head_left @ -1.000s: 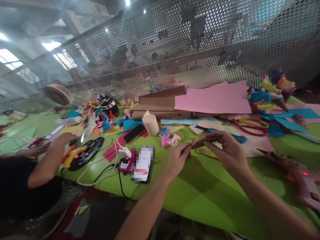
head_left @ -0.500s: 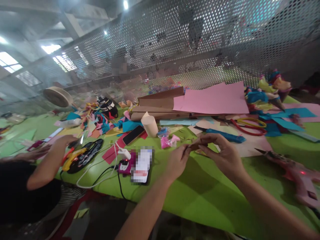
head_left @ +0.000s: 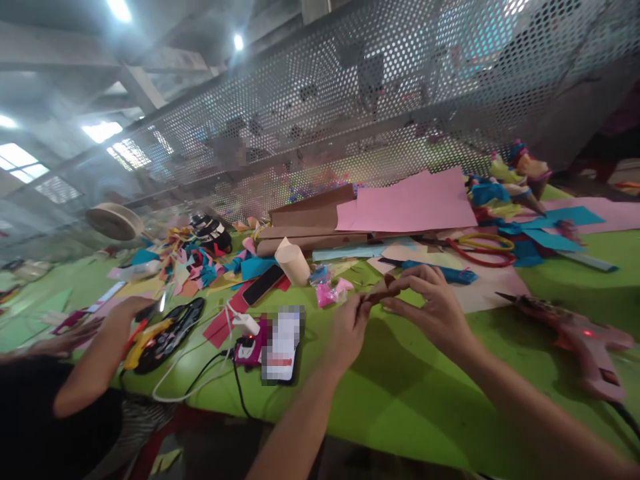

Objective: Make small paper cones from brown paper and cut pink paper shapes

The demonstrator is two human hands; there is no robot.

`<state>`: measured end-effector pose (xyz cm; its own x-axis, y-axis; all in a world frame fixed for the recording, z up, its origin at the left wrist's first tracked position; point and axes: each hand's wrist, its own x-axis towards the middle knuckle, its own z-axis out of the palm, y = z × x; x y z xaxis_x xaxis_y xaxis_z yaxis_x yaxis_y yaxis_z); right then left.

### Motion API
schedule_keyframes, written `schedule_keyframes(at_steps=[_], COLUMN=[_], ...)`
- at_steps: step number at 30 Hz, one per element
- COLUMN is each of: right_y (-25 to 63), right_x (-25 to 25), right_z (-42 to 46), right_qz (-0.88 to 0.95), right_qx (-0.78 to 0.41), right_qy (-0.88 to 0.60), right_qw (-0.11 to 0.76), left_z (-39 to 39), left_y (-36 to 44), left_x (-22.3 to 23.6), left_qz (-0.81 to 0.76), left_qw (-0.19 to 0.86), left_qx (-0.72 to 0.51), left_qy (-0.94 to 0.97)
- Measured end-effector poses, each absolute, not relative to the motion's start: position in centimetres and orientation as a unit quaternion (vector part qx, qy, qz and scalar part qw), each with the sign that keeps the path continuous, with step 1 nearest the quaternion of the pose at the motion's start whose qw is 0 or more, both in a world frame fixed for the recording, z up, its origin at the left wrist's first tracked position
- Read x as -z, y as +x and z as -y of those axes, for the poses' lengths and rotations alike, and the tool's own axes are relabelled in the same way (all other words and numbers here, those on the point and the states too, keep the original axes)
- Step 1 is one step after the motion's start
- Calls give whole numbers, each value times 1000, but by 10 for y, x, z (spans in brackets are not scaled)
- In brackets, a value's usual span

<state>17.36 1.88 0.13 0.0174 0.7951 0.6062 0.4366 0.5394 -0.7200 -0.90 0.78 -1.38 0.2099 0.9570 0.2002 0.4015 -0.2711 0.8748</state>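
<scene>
Over the green table (head_left: 400,393), my left hand (head_left: 346,333) pinches one end of a small brown strip (head_left: 381,293) that looks like paper. The fingertips of my right hand (head_left: 431,303) are curled at the strip's other end, thumb below and index finger above. Its exact shape is partly hidden by the fingers. Just beyond the hands lie a small bag with pink pieces (head_left: 327,293) and a blue rolled piece (head_left: 453,272). To the right of my right hand rests a pink glue gun (head_left: 585,340) with a red light lit.
Left of my hands lie a phone (head_left: 283,347), a purple power strip (head_left: 249,350) and loose cables. A cream paper roll (head_left: 294,261) stands behind. Pink sheets (head_left: 407,203) lean near the mesh screen. A co-worker's arm (head_left: 95,360) reaches in at the left, near scissors and paper scraps.
The camera view has shifted slightly, so the table items sit a little lower and further left. My hands remain together at the brown strip, with the right fingers slightly repositioned.
</scene>
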Motion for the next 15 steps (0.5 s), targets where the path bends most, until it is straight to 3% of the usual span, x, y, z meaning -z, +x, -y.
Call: schedule_keyframes(at_steps=[15], right_y=[172], right_x=[0], right_z=[-17], right_qz=[710], right_qx=[-196], right_qy=[-444], right_qw=[511], left_z=[-6], left_y=[-9], left_x=[16], left_qz=[-498], left_qw=[285], left_qx=[-350], left_qy=[741])
